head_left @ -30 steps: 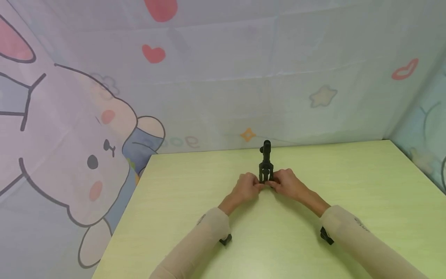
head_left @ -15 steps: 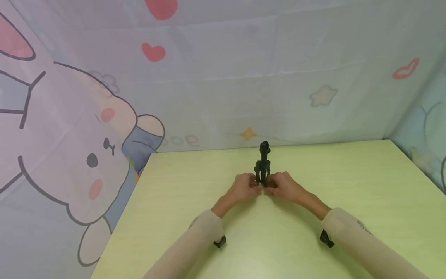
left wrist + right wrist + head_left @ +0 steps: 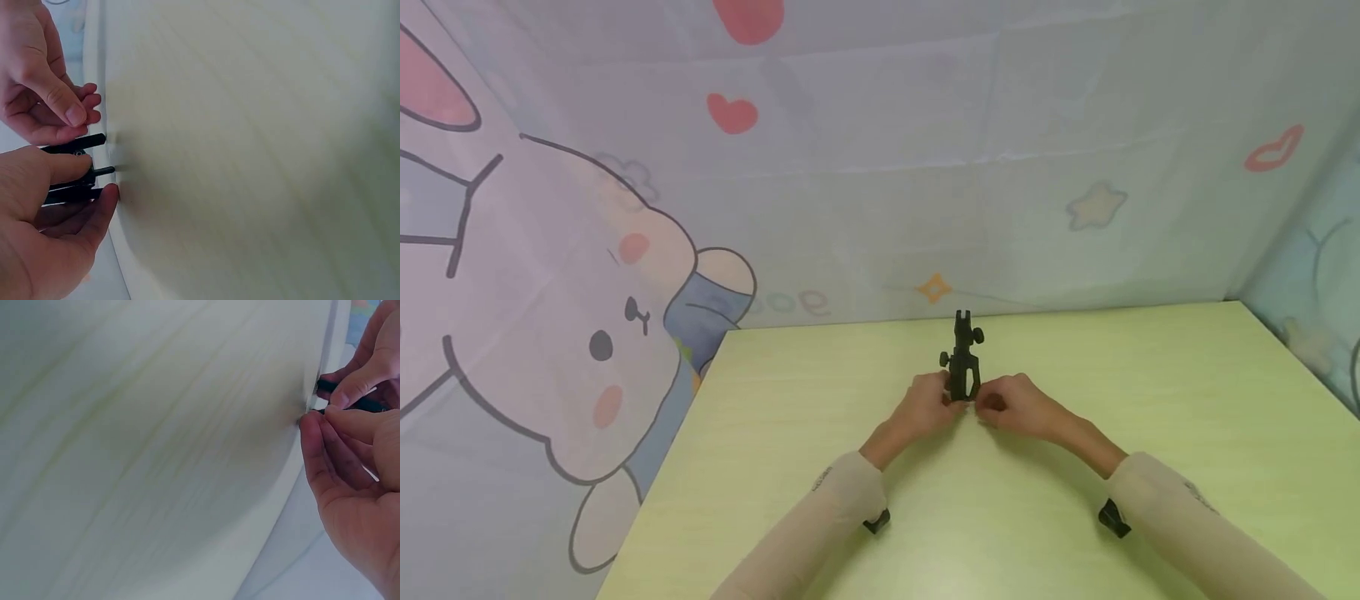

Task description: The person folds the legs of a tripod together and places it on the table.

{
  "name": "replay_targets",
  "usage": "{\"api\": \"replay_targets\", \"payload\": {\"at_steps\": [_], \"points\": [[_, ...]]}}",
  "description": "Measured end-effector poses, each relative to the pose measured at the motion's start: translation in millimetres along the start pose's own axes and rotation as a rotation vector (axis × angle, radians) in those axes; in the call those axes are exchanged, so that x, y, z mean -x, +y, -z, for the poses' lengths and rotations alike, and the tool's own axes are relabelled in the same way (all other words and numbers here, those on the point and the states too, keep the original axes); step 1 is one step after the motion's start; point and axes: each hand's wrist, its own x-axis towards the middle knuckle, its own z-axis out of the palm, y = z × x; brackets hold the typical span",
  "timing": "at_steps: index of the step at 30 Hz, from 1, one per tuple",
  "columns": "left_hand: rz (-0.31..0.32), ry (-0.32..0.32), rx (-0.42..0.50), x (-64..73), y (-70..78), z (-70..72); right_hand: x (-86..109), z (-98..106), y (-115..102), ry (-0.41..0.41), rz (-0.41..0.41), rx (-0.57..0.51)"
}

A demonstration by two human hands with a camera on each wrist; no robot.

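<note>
A small black mini tripod (image 3: 964,367) with side knobs stands roughly upright just above or on the table, in the middle of the head view. My left hand (image 3: 925,404) pinches its lower part between thumb and fingers. In the left wrist view, several leg ends of the tripod (image 3: 78,192) stick out past the left hand (image 3: 44,231). Beside the right leg is my right hand (image 3: 1018,404), fingers curled and their tips close to the leg end. From the right wrist view I cannot tell whether the right hand (image 3: 356,469) pinches the leg or only touches it.
The pale yellow-green table (image 3: 1045,533) runs under both forearms, with bare surface on either side. Its back edge meets a printed cloth backdrop (image 3: 880,225) just behind the tripod. A dark wrist device (image 3: 1112,518) sits under the right sleeve.
The tripod has turned about its upright axis, so its knobs now show on both sides and its forked top faces me. My right hand has shifted slightly right, out from the legs.
</note>
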Motion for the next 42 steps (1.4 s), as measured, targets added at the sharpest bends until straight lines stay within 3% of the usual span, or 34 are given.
{"api": "replay_targets", "payload": {"at_steps": [7,13,22,33,42], "points": [[-0.028,0.014,-0.025,2.9,1.7,5.1,4.0,3.7,0.3,0.025,-0.049,-0.009],[-0.050,0.038,-0.079,2.7,-0.7,3.4,-1.5,-0.8,-1.8,0.025,-0.004,-0.019],[-0.033,0.082,-0.086,3.9,-0.3,0.2,-7.7,-8.1,-3.5,0.015,0.063,0.069],[-0.048,0.034,-0.060,2.0,2.0,6.3,-8.0,-7.8,-3.5,-0.007,0.129,0.138],[-0.042,0.004,-0.053,-1.0,2.4,3.6,-7.4,-4.9,6.7,-0.006,0.237,0.226]]}}
